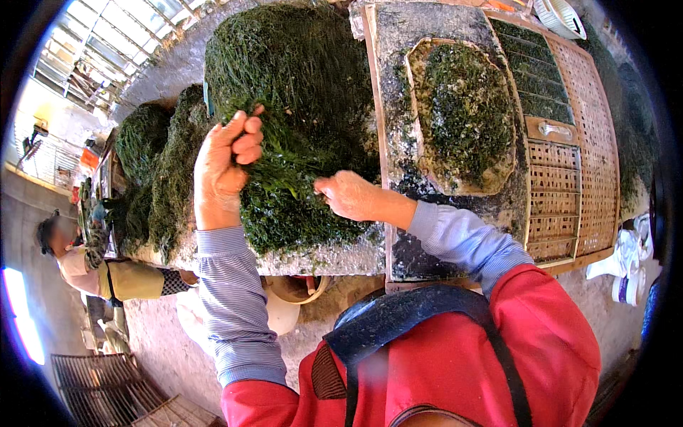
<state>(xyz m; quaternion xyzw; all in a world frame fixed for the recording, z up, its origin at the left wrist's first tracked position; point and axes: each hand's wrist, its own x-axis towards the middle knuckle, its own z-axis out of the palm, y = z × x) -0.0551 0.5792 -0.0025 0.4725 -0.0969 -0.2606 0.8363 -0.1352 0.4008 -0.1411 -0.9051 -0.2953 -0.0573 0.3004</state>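
A bunch of dark green stringy seaweed (281, 171) stretches between my two hands, over the front of a heap. My left hand (229, 167) is raised, its fingers curled around the left end of the strands. On the other side, my right hand (348, 194) is closed in a pinch, with strands at its fingertips. Behind and under them is a big heap of seaweed (292, 57) on a pale worktop. To the right, a shallow basin (466, 190) holds wet, chopped-looking seaweed on a stained board (395, 43).
Right of the basin, a slatted wooden frame (555, 203) adjoins a perforated board (590, 114). A white plastic basket (560, 18) sits at the far right. More seaweed piles (142, 139) lie left, near another person (92, 256). A bucket (306, 290) stands below the worktop edge.
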